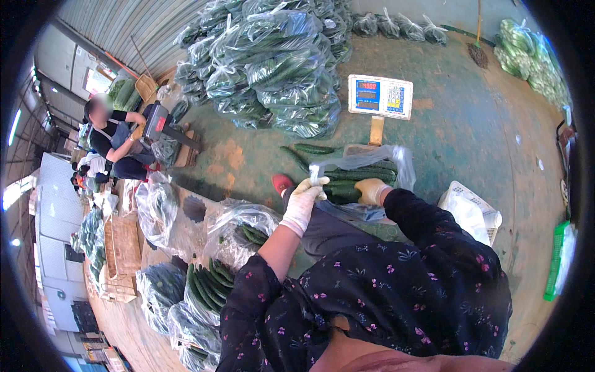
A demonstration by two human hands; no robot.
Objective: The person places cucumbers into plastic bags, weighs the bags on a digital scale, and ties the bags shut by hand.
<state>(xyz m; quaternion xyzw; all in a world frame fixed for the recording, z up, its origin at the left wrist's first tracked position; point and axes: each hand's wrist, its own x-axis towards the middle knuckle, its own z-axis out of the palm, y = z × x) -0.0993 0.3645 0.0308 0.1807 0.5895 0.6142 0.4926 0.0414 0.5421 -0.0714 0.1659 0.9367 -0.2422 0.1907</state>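
My left hand (305, 201), in a white glove, is closed on the gathered edge of a clear plastic bag (406, 169). My right hand (370, 190), in a yellowish glove, rests against the cucumbers (360, 174) at the bag's right side; its fingertips are partly hidden. The cucumbers lie side by side in the bag, on or over the platform of a digital scale, which the bag mostly covers. The scale's lit display (380, 97) stands beyond them on a short post. Two loose cucumbers (314, 149) lie to the left of the platform.
A large stack of bagged cucumbers (288, 69) stands ahead. At the left, a co-worker (114, 135) sits by another scale (157, 122). Several bags of cucumbers (160, 290) lie at the lower left. A white plastic basket (493, 222) stands at my right, a green crate (555, 265) farther right.
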